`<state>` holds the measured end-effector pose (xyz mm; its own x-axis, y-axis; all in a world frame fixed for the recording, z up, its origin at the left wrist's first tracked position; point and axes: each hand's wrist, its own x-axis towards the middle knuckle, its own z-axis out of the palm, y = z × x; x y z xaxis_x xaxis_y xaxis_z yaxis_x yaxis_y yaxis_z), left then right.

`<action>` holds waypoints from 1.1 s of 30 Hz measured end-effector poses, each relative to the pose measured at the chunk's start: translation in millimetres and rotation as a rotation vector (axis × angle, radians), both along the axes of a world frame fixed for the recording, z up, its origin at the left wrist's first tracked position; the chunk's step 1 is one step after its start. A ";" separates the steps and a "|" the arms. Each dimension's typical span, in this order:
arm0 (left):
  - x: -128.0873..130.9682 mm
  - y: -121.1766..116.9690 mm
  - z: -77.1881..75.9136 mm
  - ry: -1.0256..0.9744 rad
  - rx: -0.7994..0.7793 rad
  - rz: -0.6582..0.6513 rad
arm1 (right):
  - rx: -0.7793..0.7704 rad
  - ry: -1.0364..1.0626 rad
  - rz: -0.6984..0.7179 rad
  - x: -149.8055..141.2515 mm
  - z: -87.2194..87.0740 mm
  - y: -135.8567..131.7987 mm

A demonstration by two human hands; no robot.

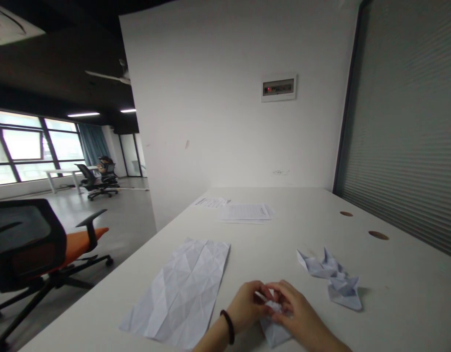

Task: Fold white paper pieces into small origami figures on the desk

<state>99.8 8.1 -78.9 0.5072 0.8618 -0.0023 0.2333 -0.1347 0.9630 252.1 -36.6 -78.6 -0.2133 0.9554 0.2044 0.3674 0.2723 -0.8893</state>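
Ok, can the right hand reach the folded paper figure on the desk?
Probably yes: the folded paper figure lies just right of the right hand, nothing between them. But its fingers are on the small folded paper, held with the left hand, so it must let go first.

Right here between my fingers (279, 296), thin white paper (273, 332), matt and sharply creased! At lower left, a sheet (177, 293) of the same matt paper, faceted with folds; at right, a folded piece (333, 278). Beneath them, a smooth matt white tabletop (401, 278).
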 end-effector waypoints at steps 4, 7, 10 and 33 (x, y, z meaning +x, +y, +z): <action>2.0 -0.3 1.9 -0.173 0.025 0.051 | 0.107 0.102 -0.092 2.2 -0.1 3.1; 2.9 -2.4 1.7 -0.179 0.059 0.032 | 0.127 0.185 -0.210 3.7 -5.8 7.9; 4.0 -2.1 -0.3 -0.152 0.104 0.014 | 0.115 0.249 -0.276 2.2 -10.8 10.4; -1.2 -8.0 6.0 0.266 0.573 -0.138 | 0.242 -0.507 -0.164 5.3 -4.1 2.1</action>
<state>98.6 0.0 -72.9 0.6587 0.6908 0.2981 0.3978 -0.6561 0.6413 257.4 -34.6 -82.7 -0.1947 0.9230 0.3319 0.7856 0.3494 -0.5107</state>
